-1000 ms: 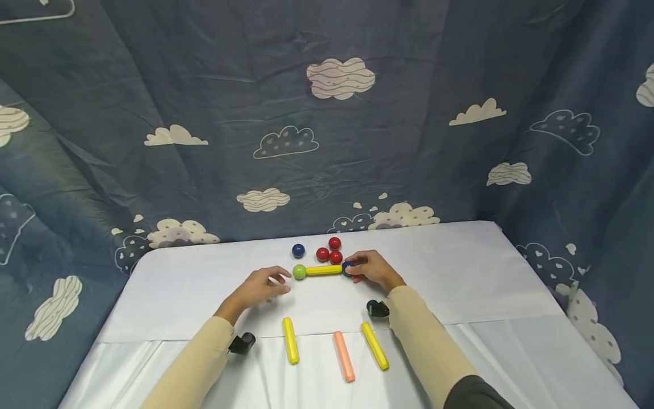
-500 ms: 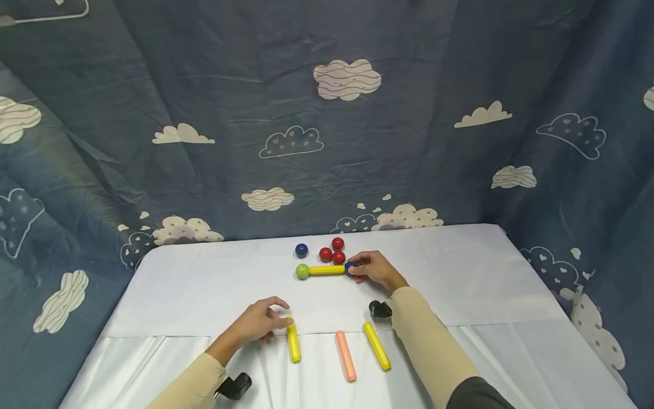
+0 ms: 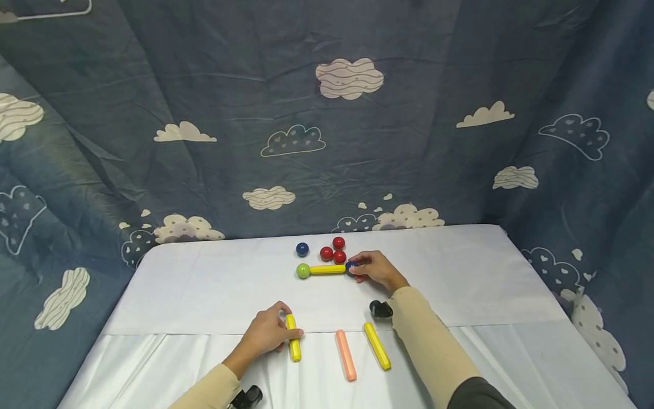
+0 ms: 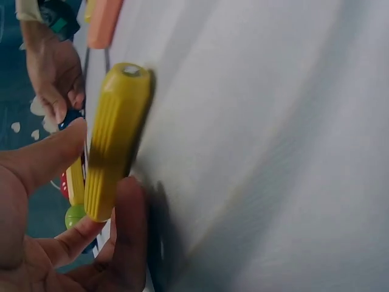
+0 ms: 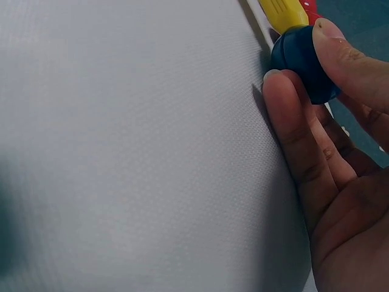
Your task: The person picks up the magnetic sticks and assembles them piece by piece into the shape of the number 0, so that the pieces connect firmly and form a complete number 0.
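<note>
In the head view, my left hand [image 3: 264, 332] has its thumb and fingers around a yellow ribbed rod [image 3: 294, 351] at the front left of the table. The left wrist view shows this rod [image 4: 118, 134] between the thumb and the fingers, still close to the cloth. Farther back, my right hand [image 3: 377, 270] pinches a dark blue ball [image 5: 298, 58] between thumb and fingers. That ball sits at the right end of another yellow rod [image 3: 327, 270], whose left end meets a light green ball [image 3: 303, 271]. Fingers partly cover the blue ball.
Behind the joined pieces lie red balls [image 3: 326, 253] in a cluster and a separate blue ball [image 3: 302, 249]. A pink rod [image 3: 346, 355] and another yellow rod [image 3: 377, 346] lie between the forearms. A patterned curtain [image 3: 286, 113] rises behind the white-covered table [image 3: 449, 272].
My left hand has left its place beside the green ball, come toward the front edge and taken hold of the left yellow rod. The right hand stays on the blue ball.
</note>
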Demonstrator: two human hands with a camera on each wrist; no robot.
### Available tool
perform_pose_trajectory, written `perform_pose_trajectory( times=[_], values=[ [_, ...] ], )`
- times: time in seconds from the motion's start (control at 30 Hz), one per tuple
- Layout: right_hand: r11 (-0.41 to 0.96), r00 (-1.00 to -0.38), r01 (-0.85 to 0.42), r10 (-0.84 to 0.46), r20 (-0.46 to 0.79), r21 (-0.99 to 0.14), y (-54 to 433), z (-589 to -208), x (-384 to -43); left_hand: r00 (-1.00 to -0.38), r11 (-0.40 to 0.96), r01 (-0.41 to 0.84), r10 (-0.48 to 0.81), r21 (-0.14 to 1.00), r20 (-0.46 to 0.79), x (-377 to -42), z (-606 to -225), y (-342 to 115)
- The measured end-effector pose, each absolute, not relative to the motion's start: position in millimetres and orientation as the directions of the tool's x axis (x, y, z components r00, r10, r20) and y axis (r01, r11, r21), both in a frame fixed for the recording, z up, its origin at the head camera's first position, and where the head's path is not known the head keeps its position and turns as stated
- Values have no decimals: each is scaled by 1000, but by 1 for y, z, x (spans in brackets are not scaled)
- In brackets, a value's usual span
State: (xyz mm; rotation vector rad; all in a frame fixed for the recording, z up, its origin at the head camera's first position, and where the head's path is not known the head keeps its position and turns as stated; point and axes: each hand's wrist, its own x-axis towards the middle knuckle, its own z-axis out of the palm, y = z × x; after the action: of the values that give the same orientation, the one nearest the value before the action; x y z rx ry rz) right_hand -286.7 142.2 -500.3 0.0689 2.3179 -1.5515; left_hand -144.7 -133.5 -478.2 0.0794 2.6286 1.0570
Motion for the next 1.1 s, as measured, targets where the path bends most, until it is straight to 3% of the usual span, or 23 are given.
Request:
perform_pose_trajectory(
  times=[0.17,0.4,0.8,0.93,1.1],
  values=[
    [398,-939,235,-144,-314,-887,142,-501,-287,-957,772,-51,143,633,-251,-145,-477,-127],
    [399,-936,246,-139,-324,-883,141,-503,-287,-951,737,-123,104,665,-291,-146,-476,-128],
    [395,-939,229,-150,-308,-890,142,-502,-288,-926,437,-303,73,847,-369,-155,-479,-144],
    [396,-939,238,-139,-314,-887,142,-502,-287,-904,318,-387,54,866,-424,-161,-483,-145],
    [387,-940,231,-146,-307,-892,143,-501,-286,-904,271,-405,29,873,-427,-169,-487,-141]
  ],
)
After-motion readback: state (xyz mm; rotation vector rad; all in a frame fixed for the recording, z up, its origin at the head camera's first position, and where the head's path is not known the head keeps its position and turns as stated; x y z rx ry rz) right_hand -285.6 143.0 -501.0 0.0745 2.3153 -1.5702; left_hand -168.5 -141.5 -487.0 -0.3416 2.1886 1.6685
